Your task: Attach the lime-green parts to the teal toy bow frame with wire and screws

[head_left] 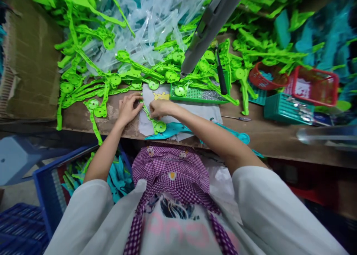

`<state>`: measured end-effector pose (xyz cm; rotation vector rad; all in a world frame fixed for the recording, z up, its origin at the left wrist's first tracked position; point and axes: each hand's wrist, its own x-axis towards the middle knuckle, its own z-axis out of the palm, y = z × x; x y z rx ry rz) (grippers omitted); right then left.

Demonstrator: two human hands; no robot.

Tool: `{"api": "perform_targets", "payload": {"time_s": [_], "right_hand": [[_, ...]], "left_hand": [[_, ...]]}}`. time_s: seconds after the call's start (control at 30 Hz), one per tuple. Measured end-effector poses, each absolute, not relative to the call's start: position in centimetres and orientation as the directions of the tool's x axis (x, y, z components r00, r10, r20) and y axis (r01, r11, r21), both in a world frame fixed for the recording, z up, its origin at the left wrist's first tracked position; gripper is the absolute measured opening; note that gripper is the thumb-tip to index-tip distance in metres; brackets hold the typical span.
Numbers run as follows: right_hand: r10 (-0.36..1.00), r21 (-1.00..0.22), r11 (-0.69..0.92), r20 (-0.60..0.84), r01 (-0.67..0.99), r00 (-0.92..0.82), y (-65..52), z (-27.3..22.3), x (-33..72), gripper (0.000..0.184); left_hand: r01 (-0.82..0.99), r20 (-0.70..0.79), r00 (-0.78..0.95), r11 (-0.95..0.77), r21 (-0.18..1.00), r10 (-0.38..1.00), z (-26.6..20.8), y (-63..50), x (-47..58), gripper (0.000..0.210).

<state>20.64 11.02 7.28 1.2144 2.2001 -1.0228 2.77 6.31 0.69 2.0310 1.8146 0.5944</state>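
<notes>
Both hands rest on one green plastic part (152, 117), a flat strip ending in a round disc, which lies on a white cloth (192, 112) at the near edge of the wooden workbench (267, 136). The left hand (128, 108) lies palm-down with its fingers loosely spread, fingertips pressing the strip's far end. The right hand (159, 108) is curled, fingers bent down onto the strip just beside the left; whether it pinches the part or only presses it cannot be told. Just beside the disc, under the right forearm, lies one teal plastic part (171, 130) of similar shape. Beyond the hands spreads a heap of green parts (92, 80), too many and too tangled to count, with a pile of clear plastic pieces (156, 21) behind. One green tray (195, 95) holds small metal bits, and a dark-handled tool (221, 74) lies across it. To the right stand two red baskets (315, 86) and one teal basket (281, 106). A grey arm (209, 28) hangs over the bench.
</notes>
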Motion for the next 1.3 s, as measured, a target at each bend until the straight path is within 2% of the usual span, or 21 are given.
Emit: {"api": "perform_targets", "payload": {"time_s": [0.1, 0.2, 0.3, 0.4, 0.57, 0.73, 1.0, 1.1, 1.3], "right_hand": [[0.637, -0.521, 0.310, -0.507, 0.795, -0.581, 10.5, 6.2, 22.6, 0.022], [0.747, -0.612, 0.231, -0.387, 0.757, -0.541, 9.3, 5.3, 23.4, 0.022], [0.841, -0.592, 0.254, -0.255, 0.765, -0.477, 7.7, 4.6, 22.8, 0.025], [0.870, -0.536, 0.300, -0.187, 0.789, -0.457, 6.3, 4.2, 21.7, 0.024], [0.885, -0.491, 0.290, -0.188, 0.821, -0.425, 5.4, 4.0, 20.8, 0.023], [0.890, -0.417, 0.234, -0.272, 0.878, -0.367, 5.5, 5.0, 20.1, 0.028], [0.869, -0.319, 0.173, -0.396, 0.932, -0.297, 6.8, 5.5, 18.0, 0.039], [0.876, -0.332, 0.184, -0.371, 0.925, -0.307, 6.8, 5.4, 17.9, 0.038], [0.852, -0.451, 0.279, -0.292, 0.848, -0.435, 5.0, 6.2, 22.9, 0.034]], "left_hand": [[0.835, 0.074, 0.085, -0.112, 0.539, 0.994, 0.9, 6.2, 2.9, 0.028], [0.822, 0.084, 0.086, -0.118, 0.557, 0.993, 0.9, 6.1, 2.9, 0.027], [0.813, 0.091, 0.082, -0.119, 0.569, 0.992, 0.8, 6.1, 2.9, 0.027], [0.810, 0.084, 0.078, -0.113, 0.576, 0.993, 0.7, 6.1, 2.8, 0.028], [0.798, 0.050, 0.120, -0.126, 0.589, 0.992, 0.8, 6.1, 2.4, 0.032], [0.792, 0.013, 0.164, -0.140, 0.595, 0.986, 1.2, 5.8, 1.9, 0.039], [0.807, 0.028, 0.146, -0.135, 0.575, 0.989, 1.6, 5.9, 2.5, 0.037], [0.815, 0.023, 0.129, -0.119, 0.567, 0.991, 1.8, 5.8, 2.7, 0.037], [0.816, 0.005, 0.099, -0.084, 0.571, 0.995, 2.0, 5.7, 3.0, 0.036]]}}
